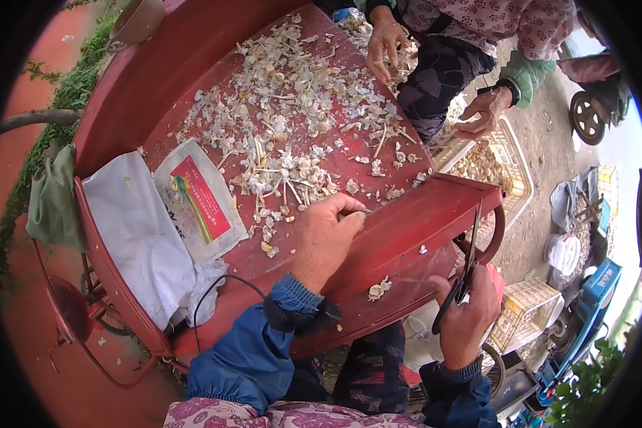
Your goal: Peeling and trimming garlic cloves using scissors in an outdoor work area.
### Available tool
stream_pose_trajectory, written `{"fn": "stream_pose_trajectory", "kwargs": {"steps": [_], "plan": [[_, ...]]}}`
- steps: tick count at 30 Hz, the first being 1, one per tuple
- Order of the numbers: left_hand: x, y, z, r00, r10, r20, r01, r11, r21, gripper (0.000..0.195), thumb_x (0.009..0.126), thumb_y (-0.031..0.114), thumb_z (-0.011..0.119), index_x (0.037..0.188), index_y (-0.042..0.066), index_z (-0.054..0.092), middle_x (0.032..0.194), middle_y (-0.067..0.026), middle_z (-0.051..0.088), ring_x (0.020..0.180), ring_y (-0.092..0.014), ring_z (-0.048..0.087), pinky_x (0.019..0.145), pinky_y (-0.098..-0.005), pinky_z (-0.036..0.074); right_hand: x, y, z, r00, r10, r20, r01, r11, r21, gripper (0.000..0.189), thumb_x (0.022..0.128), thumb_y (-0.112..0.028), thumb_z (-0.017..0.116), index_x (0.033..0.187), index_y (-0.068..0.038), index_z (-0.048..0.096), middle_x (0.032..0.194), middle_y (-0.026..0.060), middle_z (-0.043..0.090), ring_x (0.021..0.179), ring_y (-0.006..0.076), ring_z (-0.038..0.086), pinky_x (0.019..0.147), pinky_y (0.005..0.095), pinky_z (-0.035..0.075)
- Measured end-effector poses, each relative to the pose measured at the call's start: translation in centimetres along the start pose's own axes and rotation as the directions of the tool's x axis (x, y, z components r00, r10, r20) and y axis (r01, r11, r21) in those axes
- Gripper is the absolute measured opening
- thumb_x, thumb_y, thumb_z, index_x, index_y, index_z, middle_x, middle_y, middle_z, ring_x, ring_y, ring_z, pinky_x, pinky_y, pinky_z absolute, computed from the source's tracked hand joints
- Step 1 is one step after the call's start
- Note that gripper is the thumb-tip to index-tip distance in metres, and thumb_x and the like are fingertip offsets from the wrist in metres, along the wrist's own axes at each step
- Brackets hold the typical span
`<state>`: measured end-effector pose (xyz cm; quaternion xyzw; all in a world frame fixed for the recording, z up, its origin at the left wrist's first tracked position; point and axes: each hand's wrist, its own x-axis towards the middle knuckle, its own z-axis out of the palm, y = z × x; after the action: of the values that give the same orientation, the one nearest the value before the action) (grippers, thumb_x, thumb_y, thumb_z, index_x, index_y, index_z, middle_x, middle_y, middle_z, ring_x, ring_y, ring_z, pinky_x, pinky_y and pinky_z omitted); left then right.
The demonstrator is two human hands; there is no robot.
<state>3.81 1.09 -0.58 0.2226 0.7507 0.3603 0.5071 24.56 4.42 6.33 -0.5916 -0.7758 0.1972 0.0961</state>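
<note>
My right hand grips a pair of scissors by the dark handles, with the blades pointing up beside the corner of a red metal cart bed. Over the cart's near rim, my left hand has its fingers curled together. Whether something small sits between those fingertips is hidden. Dry garlic skins and cut stems lie strewn across the bed beyond my left hand. A pale garlic scrap shows against the near red panel, between my two hands.
Across the cart, a co-worker's hand hangs over the bed's edge; the other hand is above a plastic crate holding garlic bulbs. Sacks cover the bed's left end. Another crate stands at right.
</note>
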Motion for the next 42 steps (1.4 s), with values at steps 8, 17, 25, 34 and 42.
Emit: {"fn": "stream_pose_trajectory", "kwargs": {"steps": [8,17,25,34,42], "plan": [[-0.4,-1.4,1.9,0.958,0.220,0.181,-0.227,0.974,0.018,0.014,0.080,0.009,0.061,0.088,-0.001,0.064,0.077,-0.0086,0.064,0.073,-0.013,0.060,0.066,-0.0280,0.047,2.6,-0.9,5.4,0.965,-0.178,-0.195,0.165,0.983,-0.077,0.040,0.062,-0.017,0.080,0.085,-0.003,0.050,0.080,0.0108,0.049,0.078,0.0315,0.046,0.069,0.0419,0.035],[10.2,-6.3,-7.1,0.924,0.209,-0.322,-0.195,0.978,0.075,0.009,0.076,0.003,0.062,0.080,-0.003,0.065,0.068,-0.0090,0.063,0.061,-0.014,0.059,0.058,-0.0291,0.047,2.3,0.0,5.9,0.976,-0.018,-0.215,0.017,1.000,-0.006,0.037,0.063,-0.009,0.076,0.086,-0.002,0.049,0.079,0.0113,0.048,0.077,0.0316,0.046,0.069,0.0429,0.035],[25.4,-6.0,-7.2,0.625,0.664,-0.410,-0.419,0.729,0.542,0.010,0.073,0.003,0.063,0.082,-0.001,0.067,0.084,-0.0155,0.065,0.078,-0.033,0.062,0.071,-0.0376,0.050,2.3,-0.4,5.7,0.982,0.020,-0.187,-0.015,0.999,0.032,0.036,0.068,-0.013,0.074,0.091,0.001,0.049,0.087,0.0151,0.046,0.079,0.0335,0.046,0.071,0.0404,0.037],[26.8,-6.7,-6.3,0.712,0.683,-0.164,-0.314,0.518,0.796,0.012,0.070,0.001,0.058,0.081,0.000,0.061,0.091,-0.0187,0.057,0.082,-0.038,0.059,0.072,-0.0449,0.048,2.6,-0.1,5.2,0.989,0.069,-0.133,-0.062,0.997,0.053,0.036,0.062,-0.004,0.073,0.086,-0.002,0.046,0.080,0.0118,0.044,0.074,0.0308,0.042,0.066,0.0410,0.033],[24.1,-9.6,-6.0,0.548,0.831,-0.093,-0.486,0.407,0.774,0.005,0.070,-0.006,0.053,0.074,-0.003,0.054,0.087,-0.0157,0.052,0.086,-0.034,0.054,0.075,-0.0414,0.047,2.7,0.0,5.5,0.984,0.072,-0.166,-0.055,0.993,0.102,0.037,0.065,-0.015,0.076,0.081,-0.003,0.045,0.075,0.0087,0.037,0.070,0.0273,0.038,0.064,0.0379,0.030]]}}
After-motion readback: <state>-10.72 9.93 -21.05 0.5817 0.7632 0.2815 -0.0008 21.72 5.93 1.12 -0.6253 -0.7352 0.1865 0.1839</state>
